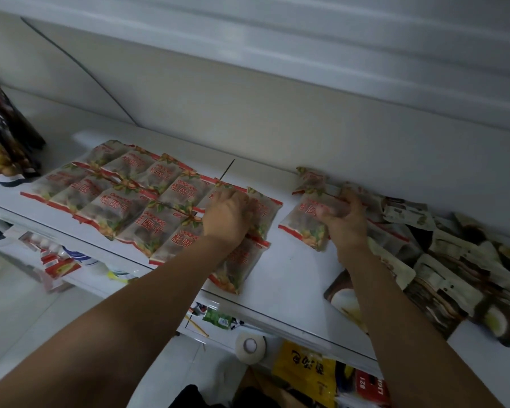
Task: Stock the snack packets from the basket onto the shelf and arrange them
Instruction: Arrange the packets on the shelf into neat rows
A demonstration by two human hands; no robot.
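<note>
Head view gives us a white shelf (pixel 289 269) with translucent snack packets (pixel 112 201) printed in red laid flat in overlapping rows across its left and middle part. We see the left hand (pixel 227 216) resting palm down on the right end of those rows, its fingers loosely spread and pressing on a packet; it grips nothing that we can make out. Just to the right, across a bare strip of shelf, the right hand (pixel 343 219) is clamped on the top edge of a single snack packet (pixel 306 222), thumb on its front and fingers curled behind, with the packet's lower end toward the shelf's front edge. Another packet of the same kind (pixel 311 179) lies beyond it against the back wall. Brown-and-cream pouches (pixel 442 278) lie heaped over the right end of the shelf. Dark upright bags (pixel 6 142) stand at the left end. Below the front edge we see a tape roll (pixel 250 346) and a yellow bag (pixel 306 375).
</note>
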